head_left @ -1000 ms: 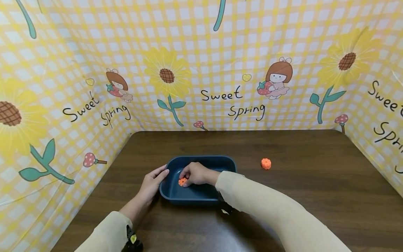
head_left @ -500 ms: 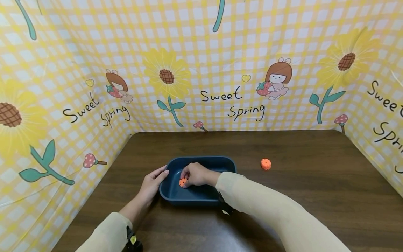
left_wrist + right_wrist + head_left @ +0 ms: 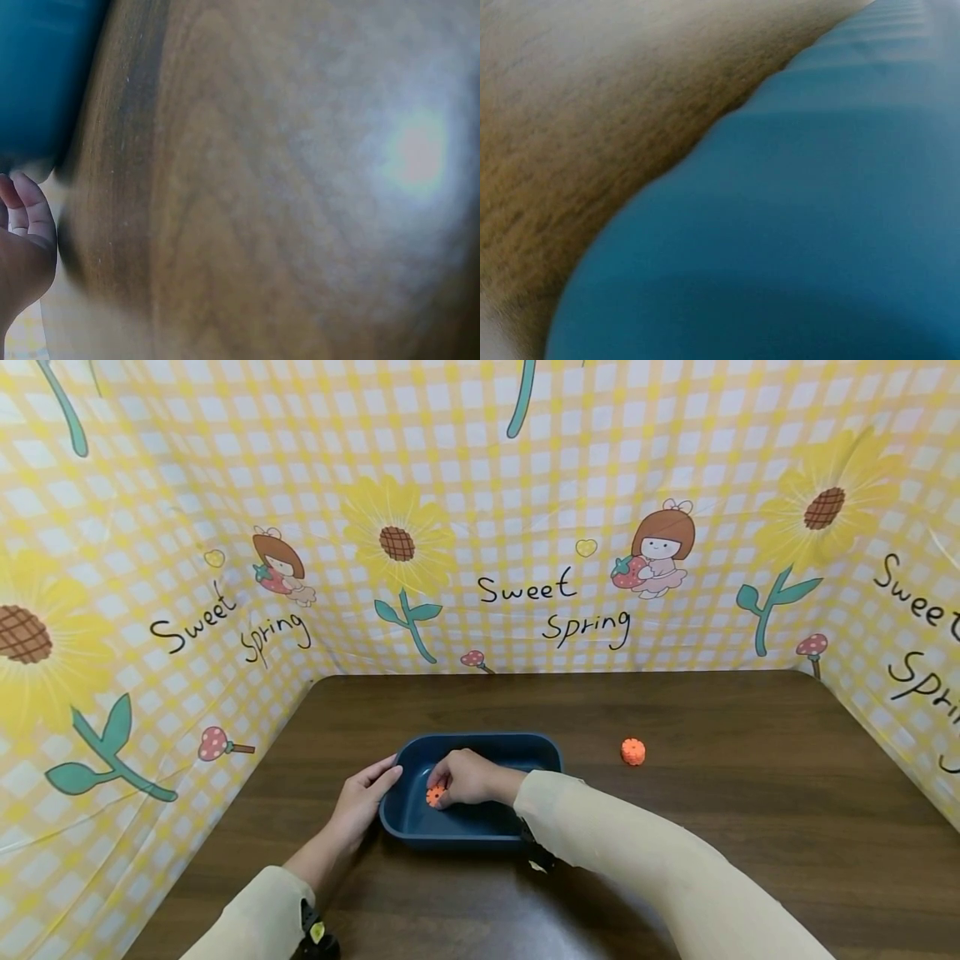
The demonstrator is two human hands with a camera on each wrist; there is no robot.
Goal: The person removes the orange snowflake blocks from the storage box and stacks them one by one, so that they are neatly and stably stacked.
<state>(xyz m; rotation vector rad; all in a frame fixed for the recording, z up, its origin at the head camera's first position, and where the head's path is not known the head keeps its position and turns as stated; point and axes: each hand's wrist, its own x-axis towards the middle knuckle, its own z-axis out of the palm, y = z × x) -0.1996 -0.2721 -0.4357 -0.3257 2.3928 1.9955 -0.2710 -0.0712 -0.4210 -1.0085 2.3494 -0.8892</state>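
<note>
A dark blue rectangular plastic bin (image 3: pixel 480 841) stands on the wooden table. At its left end my left hand (image 3: pixel 358 802) grips the rim, thumb on top and fingers along the outside wall. My right hand (image 3: pixel 468 775) reaches down into the bin and pinches a small orange flower-shaped piece (image 3: pixel 434 796) near the bin's left side. The fingers partly cover that piece. To the right of the bin a second orange scalloped piece (image 3: pixel 633 752), which looks like a short stack, sits on the table. In the right wrist view the bin wall (image 3: pixel 780 225) fills much of the frame.
The brown wooden table (image 3: pixel 735 793) reaches to a yellow checked cloth (image 3: pixel 480 510) with sunflower prints, hung at the back and both sides. Light glares off the tabletop (image 3: pixel 300 225) in the left wrist view. My right forearm crosses the bin's right front corner.
Almost nothing differs. The right fingers and the orange piece in the bin shift very slightly; the left hand, bin and second orange piece keep their places.
</note>
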